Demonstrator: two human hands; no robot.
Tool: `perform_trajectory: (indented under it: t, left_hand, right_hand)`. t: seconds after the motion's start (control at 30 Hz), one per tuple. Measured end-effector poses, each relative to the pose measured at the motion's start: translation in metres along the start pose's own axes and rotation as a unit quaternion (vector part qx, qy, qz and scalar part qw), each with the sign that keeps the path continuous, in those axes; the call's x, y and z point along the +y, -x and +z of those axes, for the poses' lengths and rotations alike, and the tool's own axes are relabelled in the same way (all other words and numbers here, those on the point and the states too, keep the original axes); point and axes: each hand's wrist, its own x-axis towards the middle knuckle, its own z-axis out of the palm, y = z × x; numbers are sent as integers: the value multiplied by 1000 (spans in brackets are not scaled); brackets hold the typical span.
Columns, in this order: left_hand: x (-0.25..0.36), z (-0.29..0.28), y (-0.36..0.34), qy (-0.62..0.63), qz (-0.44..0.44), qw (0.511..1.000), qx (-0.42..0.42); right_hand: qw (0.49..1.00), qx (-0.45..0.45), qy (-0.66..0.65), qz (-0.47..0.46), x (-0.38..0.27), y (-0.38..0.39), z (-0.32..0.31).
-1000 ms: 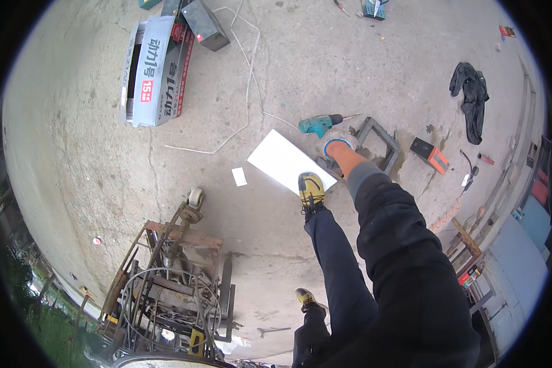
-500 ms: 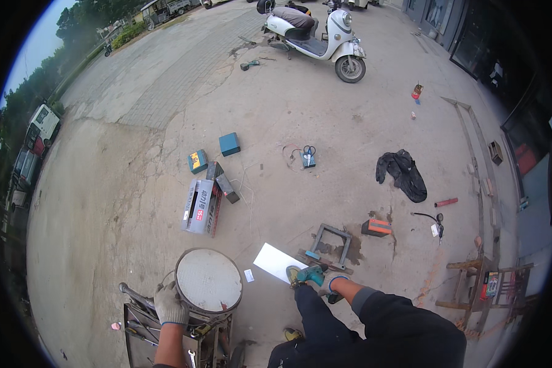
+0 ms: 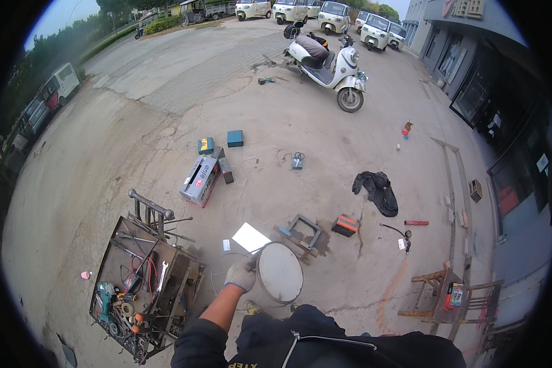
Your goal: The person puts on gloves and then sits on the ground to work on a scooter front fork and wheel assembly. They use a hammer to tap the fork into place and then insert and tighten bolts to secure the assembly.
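My left hand, in a pale knit glove, is closed on the left edge of a round stool. The stool has a worn whitish top and a dark rim, and a thin metal hoop shows beside my hand. My right hand is not in view; the dark sleeve and jacket fill the lower edge. Beyond the stool lies a white sheet, partly covered by its rim. A metal tool cart stands to my left, with a teal power tool, a wrench and other tools on it.
A grey frame, an orange-and-black battery and a black cloth lie ahead. A cardboard box sits near several batteries. A wooden chair stands at right, a white scooter farther off.
The stool and my left hand have moved right, away from the cart. My right hand and the teal power tool it held have gone out of sight. The view has shifted, showing more of the cart.
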Motion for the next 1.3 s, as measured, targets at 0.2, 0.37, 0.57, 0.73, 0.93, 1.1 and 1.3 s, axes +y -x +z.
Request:
perform_trajectory:
  t: [0.2, 0.37, 0.57, 0.73, 0.93, 1.1, 1.3]
  left_hand:
    - [3, 56, 169, 29, -130, 988, 81]
    - [32, 99, 337, 5, -402, 913, 70]
    - [31, 178, 582, 76, -609, 739, 276]
    - [78, 267, 798, 270, -664, 553, 424]
    - [230, 435, 1017, 481, -709, 115, 503]
    - [368, 589, 1078, 485, -731, -151, 455]
    - [433, 705, 1043, 533, -559, -426, 471]
  right_hand:
    - [987, 25, 129, -91, 18, -78, -29]
    - [890, 117, 393, -199, -21, -79, -54]
    - [864, 123, 371, -317, -78, -20, -32]
    - [878, 67, 403, -248, -86, -39, 41]
    - [775, 81, 566, -269, 17, 12, 196]
    - [618, 130, 714, -303, 118, 100, 344]
    - [495, 151, 791, -327, 145, 141, 528]
